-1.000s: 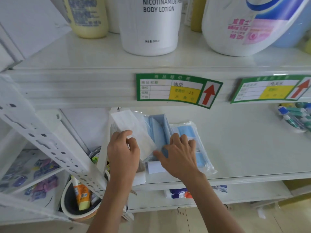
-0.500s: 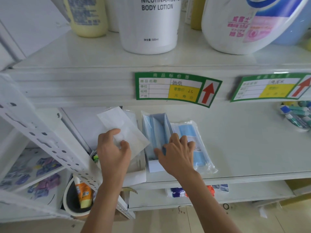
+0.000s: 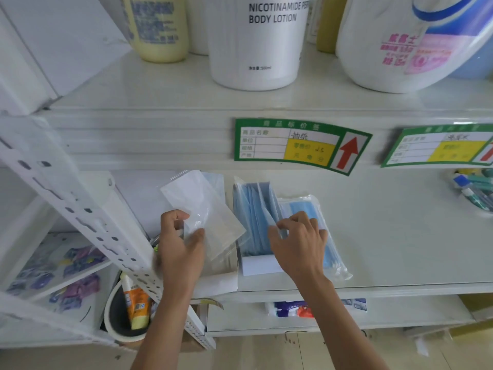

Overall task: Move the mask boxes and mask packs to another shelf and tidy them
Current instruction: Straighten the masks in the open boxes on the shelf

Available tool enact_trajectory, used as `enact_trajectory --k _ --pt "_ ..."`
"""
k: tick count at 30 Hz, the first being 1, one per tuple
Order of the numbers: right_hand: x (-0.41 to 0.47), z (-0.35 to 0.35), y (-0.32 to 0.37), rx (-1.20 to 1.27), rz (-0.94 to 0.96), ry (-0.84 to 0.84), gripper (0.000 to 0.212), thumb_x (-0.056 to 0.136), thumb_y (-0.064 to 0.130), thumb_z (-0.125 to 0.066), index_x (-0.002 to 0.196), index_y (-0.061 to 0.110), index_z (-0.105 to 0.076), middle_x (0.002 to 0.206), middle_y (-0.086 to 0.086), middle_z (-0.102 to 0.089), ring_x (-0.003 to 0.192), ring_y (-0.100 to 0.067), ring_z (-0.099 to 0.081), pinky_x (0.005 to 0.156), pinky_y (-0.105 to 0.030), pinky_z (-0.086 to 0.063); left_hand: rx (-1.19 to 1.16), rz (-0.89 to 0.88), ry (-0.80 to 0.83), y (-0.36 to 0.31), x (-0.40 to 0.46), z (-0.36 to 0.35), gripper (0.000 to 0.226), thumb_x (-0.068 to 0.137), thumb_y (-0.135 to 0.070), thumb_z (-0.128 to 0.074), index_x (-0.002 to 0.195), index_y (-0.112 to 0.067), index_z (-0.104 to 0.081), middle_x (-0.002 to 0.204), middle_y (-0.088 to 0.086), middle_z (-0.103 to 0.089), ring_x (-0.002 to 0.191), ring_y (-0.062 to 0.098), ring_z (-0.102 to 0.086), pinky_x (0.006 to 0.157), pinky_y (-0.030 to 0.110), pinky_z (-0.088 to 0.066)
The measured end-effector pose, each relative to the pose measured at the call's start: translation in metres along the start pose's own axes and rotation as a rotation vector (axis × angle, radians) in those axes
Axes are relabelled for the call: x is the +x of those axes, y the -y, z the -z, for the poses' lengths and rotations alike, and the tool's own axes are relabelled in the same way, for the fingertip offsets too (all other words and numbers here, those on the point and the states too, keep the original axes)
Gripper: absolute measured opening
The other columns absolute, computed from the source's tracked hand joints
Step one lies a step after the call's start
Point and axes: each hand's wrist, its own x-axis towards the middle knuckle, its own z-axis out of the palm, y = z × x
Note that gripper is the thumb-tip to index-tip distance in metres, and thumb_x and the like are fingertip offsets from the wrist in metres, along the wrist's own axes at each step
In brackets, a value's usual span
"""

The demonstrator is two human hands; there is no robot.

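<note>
1. Risk first: the white mask pack [image 3: 204, 213] in our left hand [image 3: 179, 245] is slick film pinched only at its lower corner, most of it standing free above the fingers. We judge it could slide out or fold over if we swing it toward the shelf [image 3: 400, 236] quickly.
2. Second risk: the open mask box [image 3: 254, 222] just left of our right hand [image 3: 298, 243] holds blue masks standing on edge. A careless push from the fingertips could tip them forward or buckle them.
3. Third: the bagged blue mask pack [image 3: 310, 209] lies partly under our right hand, near the shelf's front lip. Dragging it could take it over the edge.
4. Left hand: thumb and fingers closed in a pinch on the white pack, which is lifted and tilted over a second white box [image 3: 221, 276] below and right of the hand.
5. Right hand: loosely curled, fingertips touching the blue masks at the box's right side, palm over the bagged pack. We cannot tell whether it actually grips anything.
6. Both boxes and the bagged pack sit on the shelf between and under our hands.
</note>
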Motion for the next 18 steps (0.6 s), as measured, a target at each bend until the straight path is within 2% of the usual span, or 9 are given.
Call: enact_trajectory --k 3,7,9,11,13,14,16,18 --pt "0.001 0.0 -0.007 0.014 -0.033 -0.01 0.025 0.092 0.037 -0.054 0.087 0.025 -0.075 0.098 0.008 -0.053 0.092 -0.018 -0.047 0.086 -0.034 -0.028 -0.048 0.003 0.034 0.001 0.001 0.0 0.042 0.089 -0.003 -0.069 0.115 -0.032 -0.05 0.106 -0.013 -0.051 0.094 -0.021 -0.049 0.065 -0.002 -0.037" --pt "0.002 -0.002 -0.009 0.064 -0.052 -0.001 0.022 0.092 0.035 -0.054 0.087 0.025 -0.074 0.097 0.007 -0.052 0.093 -0.019 -0.05 0.087 -0.034 -0.03 -0.102 0.015 0.054 -0.004 0.001 -0.001 0.042 0.091 -0.001 -0.064 0.116 -0.032 -0.051 0.101 -0.012 -0.05 0.084 -0.02 -0.051 0.063 -0.002 -0.038" --pt "0.003 -0.003 -0.009 0.117 -0.061 0.011 0.02 0.092 0.031 -0.055 0.099 0.025 -0.073 0.103 0.007 -0.05 0.095 -0.017 -0.051 0.089 -0.032 -0.03 -0.128 0.008 0.069 -0.006 0.001 -0.002 0.042 0.091 -0.001 -0.063 0.116 -0.033 -0.052 0.097 -0.01 -0.049 0.076 -0.014 -0.053 0.061 0.001 -0.041" --pt "0.004 -0.005 -0.008 0.176 -0.041 0.041 0.033 0.091 0.023 -0.056 0.124 0.027 -0.062 0.113 0.006 -0.047 0.097 -0.017 -0.05 0.089 -0.031 -0.036 -0.156 -0.003 0.086 -0.008 0.0 -0.003 0.042 0.091 -0.001 -0.062 0.116 -0.033 -0.053 0.093 -0.005 -0.049 0.066 -0.006 -0.051 0.057 0.007 -0.043" --pt "0.004 -0.005 -0.01 0.227 -0.004 0.053 0.05 0.088 0.012 -0.057 0.134 0.031 -0.052 0.123 0.002 -0.044 0.102 -0.021 -0.052 0.088 -0.036 -0.047 -0.158 -0.011 0.116 -0.013 -0.002 -0.008 0.041 0.092 -0.003 -0.061 0.117 -0.035 -0.053 0.095 -0.004 -0.051 0.071 -0.002 -0.051 0.059 0.011 -0.044" --pt "0.005 -0.006 -0.011 0.204 0.034 0.046 0.051 0.087 0.008 -0.057 0.133 0.032 -0.056 0.126 0.001 -0.043 0.107 -0.023 -0.052 0.089 -0.035 -0.048 -0.148 -0.01 0.127 -0.016 -0.002 -0.01 0.042 0.092 -0.005 -0.06 0.118 -0.036 -0.053 0.1 -0.005 -0.053 0.079 0.0 -0.054 0.064 0.014 -0.045" --pt "0.007 -0.008 -0.014 0.036 0.122 0.039 0.044 0.088 0.008 -0.059 0.123 0.032 -0.066 0.132 0.0 -0.045 0.118 -0.024 -0.046 0.096 -0.033 -0.041 -0.101 -0.03 0.126 -0.022 -0.005 -0.014 0.041 0.093 -0.006 -0.059 0.122 -0.034 -0.053 0.105 -0.01 -0.054 0.093 -0.002 -0.056 0.073 0.022 -0.047" --pt "0.007 -0.008 -0.016 -0.122 0.185 0.041 0.033 0.091 0.016 -0.059 0.117 0.033 -0.071 0.139 -0.001 -0.045 0.124 -0.027 -0.041 0.099 -0.039 -0.037 -0.022 -0.076 0.097 -0.028 -0.005 -0.015 0.041 0.092 -0.005 -0.059 0.126 -0.029 -0.054 0.102 -0.016 -0.054 0.092 -0.014 -0.054 0.071 0.013 -0.045"
